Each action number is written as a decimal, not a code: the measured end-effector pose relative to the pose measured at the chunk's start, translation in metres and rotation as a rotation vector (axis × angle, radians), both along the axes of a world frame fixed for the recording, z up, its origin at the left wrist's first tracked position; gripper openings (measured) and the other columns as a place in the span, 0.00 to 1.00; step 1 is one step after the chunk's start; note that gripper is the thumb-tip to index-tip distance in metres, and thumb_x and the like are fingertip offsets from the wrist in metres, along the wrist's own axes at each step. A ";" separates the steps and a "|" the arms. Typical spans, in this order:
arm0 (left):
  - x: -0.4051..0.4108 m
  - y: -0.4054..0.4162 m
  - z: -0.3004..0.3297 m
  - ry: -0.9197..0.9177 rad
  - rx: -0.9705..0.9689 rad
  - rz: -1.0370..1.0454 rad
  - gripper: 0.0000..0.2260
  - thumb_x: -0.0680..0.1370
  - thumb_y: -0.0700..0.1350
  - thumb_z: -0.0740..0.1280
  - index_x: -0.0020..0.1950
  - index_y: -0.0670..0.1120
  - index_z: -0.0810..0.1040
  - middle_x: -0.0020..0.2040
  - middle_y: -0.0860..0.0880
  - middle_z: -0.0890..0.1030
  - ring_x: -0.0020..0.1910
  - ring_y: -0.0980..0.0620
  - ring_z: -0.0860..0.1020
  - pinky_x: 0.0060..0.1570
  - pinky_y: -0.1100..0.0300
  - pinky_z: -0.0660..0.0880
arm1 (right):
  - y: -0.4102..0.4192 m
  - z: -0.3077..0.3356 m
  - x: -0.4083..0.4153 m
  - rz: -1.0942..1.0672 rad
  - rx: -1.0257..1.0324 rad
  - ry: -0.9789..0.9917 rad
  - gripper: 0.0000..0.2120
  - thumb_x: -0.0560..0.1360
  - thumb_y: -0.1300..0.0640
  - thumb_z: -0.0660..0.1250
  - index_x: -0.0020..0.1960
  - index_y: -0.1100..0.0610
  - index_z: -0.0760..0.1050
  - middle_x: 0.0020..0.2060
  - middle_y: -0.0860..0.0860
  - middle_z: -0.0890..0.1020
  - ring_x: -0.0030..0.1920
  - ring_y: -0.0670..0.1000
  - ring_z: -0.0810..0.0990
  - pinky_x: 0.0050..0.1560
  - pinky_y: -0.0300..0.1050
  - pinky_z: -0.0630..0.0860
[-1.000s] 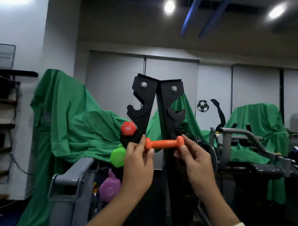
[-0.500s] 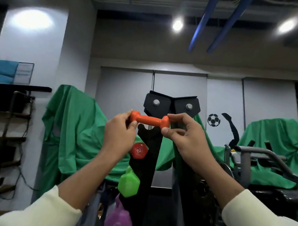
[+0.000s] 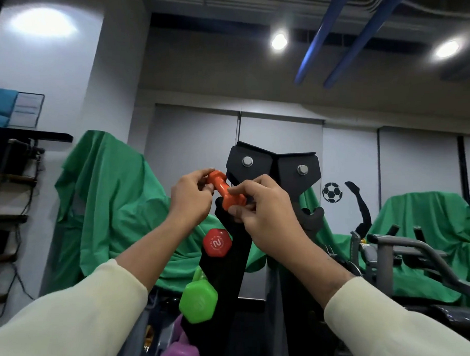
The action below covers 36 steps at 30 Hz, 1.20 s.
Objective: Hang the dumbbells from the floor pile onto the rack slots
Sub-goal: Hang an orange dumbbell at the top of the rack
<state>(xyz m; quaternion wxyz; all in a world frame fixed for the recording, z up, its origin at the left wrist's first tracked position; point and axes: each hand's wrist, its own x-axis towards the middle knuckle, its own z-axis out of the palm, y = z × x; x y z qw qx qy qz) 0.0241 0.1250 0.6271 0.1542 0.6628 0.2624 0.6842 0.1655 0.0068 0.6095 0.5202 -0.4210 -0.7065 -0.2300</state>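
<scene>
The red dumbbell on the rack bears the numeral "2" on its end face; the ring of small print around it is unreadable. Below it hang a green dumbbell and a purple dumbbell, all at the rack's left edge. The orange dumbbell sits tilted against the rack's top left slot. The left hand closes its grip on the far end; the right hand pinches the near end. Green cloth hangs beyond, well apart.
</scene>
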 end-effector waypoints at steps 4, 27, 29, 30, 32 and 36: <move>0.008 0.015 -0.003 -0.025 -0.072 -0.141 0.18 0.81 0.38 0.68 0.69 0.52 0.80 0.58 0.52 0.85 0.57 0.54 0.82 0.61 0.51 0.81 | 0.002 0.012 0.000 -0.045 -0.025 -0.071 0.14 0.75 0.60 0.78 0.59 0.52 0.84 0.52 0.48 0.76 0.43 0.48 0.81 0.51 0.49 0.82; 0.018 0.015 -0.008 0.075 -0.349 -0.601 0.07 0.82 0.40 0.67 0.50 0.39 0.84 0.40 0.42 0.86 0.36 0.50 0.84 0.36 0.60 0.79 | 0.010 0.036 -0.002 -0.155 -0.106 -0.120 0.19 0.77 0.57 0.76 0.67 0.57 0.82 0.59 0.51 0.73 0.54 0.56 0.81 0.58 0.52 0.82; 0.016 0.015 -0.005 0.108 -0.357 -0.602 0.07 0.82 0.39 0.66 0.50 0.39 0.84 0.40 0.42 0.85 0.36 0.49 0.84 0.38 0.58 0.79 | 0.011 0.036 -0.002 -0.143 -0.106 -0.106 0.19 0.76 0.56 0.77 0.67 0.57 0.82 0.58 0.51 0.73 0.53 0.56 0.81 0.57 0.53 0.83; 0.016 0.015 -0.005 0.114 -0.363 -0.615 0.08 0.82 0.39 0.65 0.50 0.39 0.83 0.39 0.43 0.85 0.36 0.49 0.84 0.39 0.58 0.78 | 0.012 0.035 -0.002 -0.133 -0.104 -0.097 0.19 0.77 0.57 0.76 0.67 0.57 0.82 0.58 0.51 0.73 0.52 0.57 0.82 0.58 0.53 0.83; 0.015 0.013 -0.006 0.137 -0.383 -0.620 0.09 0.83 0.40 0.64 0.52 0.41 0.84 0.40 0.44 0.85 0.38 0.50 0.83 0.40 0.58 0.78 | 0.015 0.030 -0.002 -0.116 -0.097 -0.072 0.19 0.77 0.57 0.76 0.66 0.56 0.83 0.57 0.51 0.74 0.52 0.57 0.82 0.59 0.52 0.82; 0.002 0.024 -0.006 0.273 -0.356 -0.435 0.13 0.85 0.51 0.61 0.59 0.52 0.84 0.54 0.52 0.86 0.55 0.51 0.81 0.58 0.51 0.77 | 0.013 0.009 0.004 -0.047 0.085 0.068 0.17 0.75 0.55 0.78 0.63 0.52 0.85 0.50 0.47 0.78 0.41 0.44 0.80 0.52 0.38 0.79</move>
